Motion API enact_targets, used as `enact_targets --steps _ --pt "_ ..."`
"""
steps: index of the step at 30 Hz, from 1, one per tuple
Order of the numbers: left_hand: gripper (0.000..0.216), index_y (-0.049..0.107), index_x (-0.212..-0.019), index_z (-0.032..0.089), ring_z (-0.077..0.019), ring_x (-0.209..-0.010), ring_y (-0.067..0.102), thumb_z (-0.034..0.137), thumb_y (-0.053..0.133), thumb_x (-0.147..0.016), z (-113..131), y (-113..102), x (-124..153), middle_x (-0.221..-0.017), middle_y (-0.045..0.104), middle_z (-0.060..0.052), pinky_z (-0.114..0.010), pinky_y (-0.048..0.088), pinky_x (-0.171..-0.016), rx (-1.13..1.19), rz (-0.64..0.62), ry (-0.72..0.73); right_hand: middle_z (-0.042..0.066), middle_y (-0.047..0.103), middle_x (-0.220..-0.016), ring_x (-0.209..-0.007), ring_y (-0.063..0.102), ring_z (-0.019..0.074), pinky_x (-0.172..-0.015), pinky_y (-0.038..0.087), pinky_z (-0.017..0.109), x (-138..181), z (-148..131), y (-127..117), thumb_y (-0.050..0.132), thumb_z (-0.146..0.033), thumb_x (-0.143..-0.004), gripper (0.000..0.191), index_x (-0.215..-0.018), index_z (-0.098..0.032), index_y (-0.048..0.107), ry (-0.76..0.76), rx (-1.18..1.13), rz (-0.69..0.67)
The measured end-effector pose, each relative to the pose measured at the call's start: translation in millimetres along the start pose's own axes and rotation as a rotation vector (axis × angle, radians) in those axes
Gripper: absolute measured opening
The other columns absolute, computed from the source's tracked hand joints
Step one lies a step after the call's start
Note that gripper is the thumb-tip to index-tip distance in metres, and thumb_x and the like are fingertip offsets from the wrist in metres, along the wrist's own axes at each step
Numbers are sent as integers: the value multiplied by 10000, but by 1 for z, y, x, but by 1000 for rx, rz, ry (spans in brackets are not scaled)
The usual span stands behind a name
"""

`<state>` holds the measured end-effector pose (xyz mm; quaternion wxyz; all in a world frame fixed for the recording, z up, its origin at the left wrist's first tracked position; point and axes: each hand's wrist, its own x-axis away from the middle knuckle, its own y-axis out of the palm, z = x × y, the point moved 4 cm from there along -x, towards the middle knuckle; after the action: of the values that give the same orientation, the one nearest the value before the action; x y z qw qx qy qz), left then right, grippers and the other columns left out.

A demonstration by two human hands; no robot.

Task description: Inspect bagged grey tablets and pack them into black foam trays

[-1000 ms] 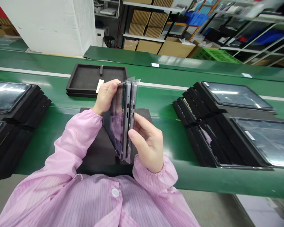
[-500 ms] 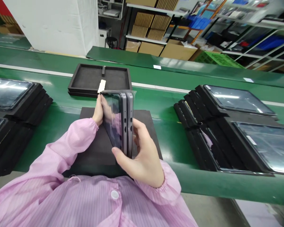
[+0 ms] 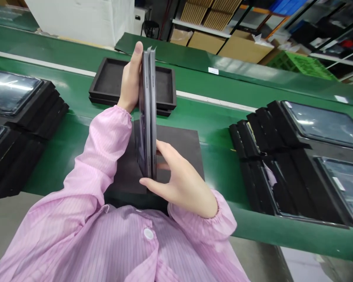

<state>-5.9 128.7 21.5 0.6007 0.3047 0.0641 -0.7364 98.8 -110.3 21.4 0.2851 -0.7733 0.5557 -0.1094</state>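
Note:
Two grey tablets (image 3: 150,117) stand on edge, pressed side by side between my hands, their long thin edges with speaker holes facing up. My left hand (image 3: 131,80) grips their far end from the left, its thumb along the top. At the near end my right hand (image 3: 181,178) holds them, thumb on the close corner and fingers behind the right face. Clear film sticks up at the far tips. Beneath them lies a dark foam pad (image 3: 179,150) on the green bench. Behind the tablets is a black foam tray (image 3: 167,88), partly covered by my left hand.
Stacked foam trays (image 3: 51,111) with tablets stand at the left. At the right are more black trays (image 3: 294,184) and a tablet (image 3: 326,123) lying on top. Beyond the green bench (image 3: 220,117) are cardboard boxes (image 3: 206,42) and a green crate (image 3: 302,66).
The tablets have turned so a long edge with speaker holes now faces up instead of the edge with ports. My left hand has moved up to their far end. The view has shifted slightly.

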Motion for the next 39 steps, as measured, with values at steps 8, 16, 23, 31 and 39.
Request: enact_targets --steps 8,16,23,31,39 --pt "637 373 -582 223 -120 -500 408 804 430 -837 14 14 7 -589 358 -19 -314 310 -461 40 2 37 104 567 -1361 -1145 649 235 -832 663 360 -1 9 -13 705 -205 -833 636 -1426 -258 481 -13 -114 -74" --pt "628 349 -593 182 -71 -537 478 706 316 -938 9 14 3 -658 353 -12 -243 354 -510 -16 20 74 116 571 -1340 -1127 649 224 -816 665 340 0 9 -16 670 -167 -836 627 -1428 -233 476 -19 -105 -76" --pt "670 345 -573 193 -90 -520 428 799 364 -859 16 20 7 -618 375 -17 -264 331 -490 -47 -1 87 111 569 -1358 -1113 657 221 -792 669 336 2 10 -20 654 -152 -838 614 -1418 -237 470 -29 -91 -86" --pt "703 426 -526 210 -136 -519 425 819 310 -858 33 28 17 -590 411 -40 -326 348 -498 -102 12 102 113 606 -1332 -1098 667 218 -781 660 335 5 12 -22 647 -186 -861 562 -1393 -205 466 -47 -31 -57" --pt "675 552 -525 279 -165 -432 361 899 390 -738 46 37 24 -490 410 -27 -394 297 -452 -85 2 140 158 584 -1381 -1153 651 256 -865 628 393 -2 12 -21 647 -367 -900 549 -1368 -145 464 87 -66 2"
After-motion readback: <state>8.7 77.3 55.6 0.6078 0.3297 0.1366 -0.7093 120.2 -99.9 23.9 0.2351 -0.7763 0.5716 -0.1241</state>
